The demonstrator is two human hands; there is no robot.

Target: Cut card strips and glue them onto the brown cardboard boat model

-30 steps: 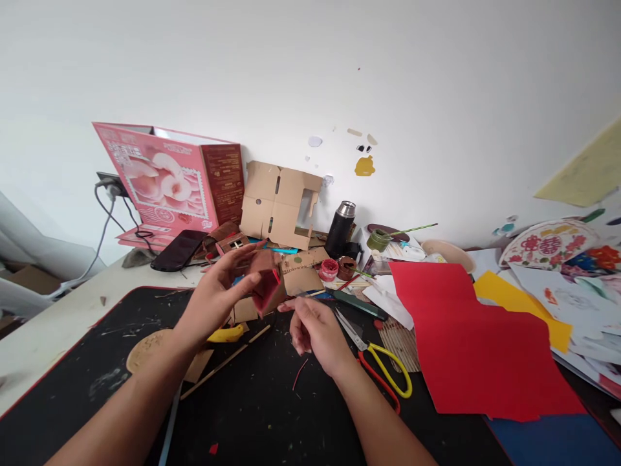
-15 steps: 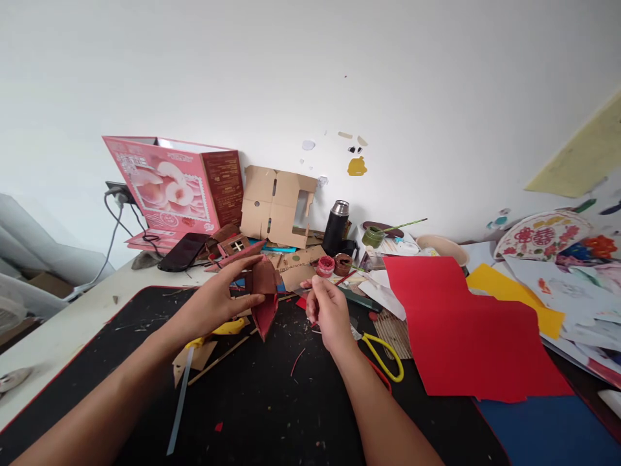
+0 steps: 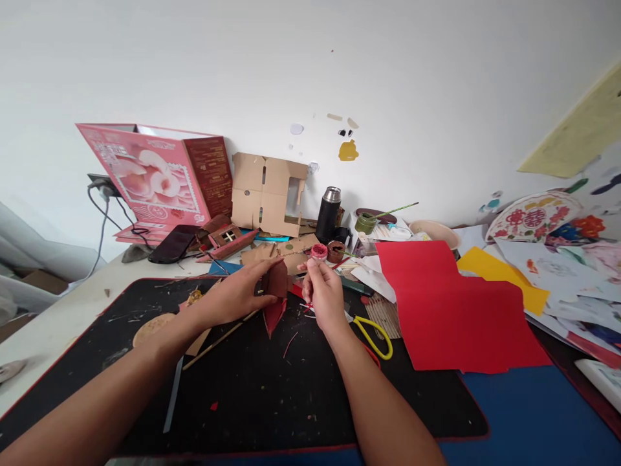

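Note:
My left hand [image 3: 240, 291] grips a small cardboard model boat [image 3: 275, 315] with a brown cabin and a red pointed hull, fingers on top and thumb at the near side. The hull's point faces down and towards me, above the black mat [image 3: 242, 401]. Just to the right is my right hand [image 3: 326, 294], its thumb and fingers pinched together. Whatever lies between those fingertips is too small to make out. Beyond the right hand stand an open jar of red paint [image 3: 318, 252] and a brown jar [image 3: 336, 252].
Scissors with yellow handles [image 3: 387, 346] lie beside my right wrist, near red paper [image 3: 466, 323]. Behind are another model boat [image 3: 233, 243], a phone [image 3: 173, 244], a cardboard sheet [image 3: 250, 207], a black flask [image 3: 328, 217] and a pink box [image 3: 162, 181]. A thin stick [image 3: 220, 340] lies by my left forearm.
The left hand has moved right with the model boat, bringing it closer to my right hand. The right hand stays pinched. The whole view has shifted slightly.

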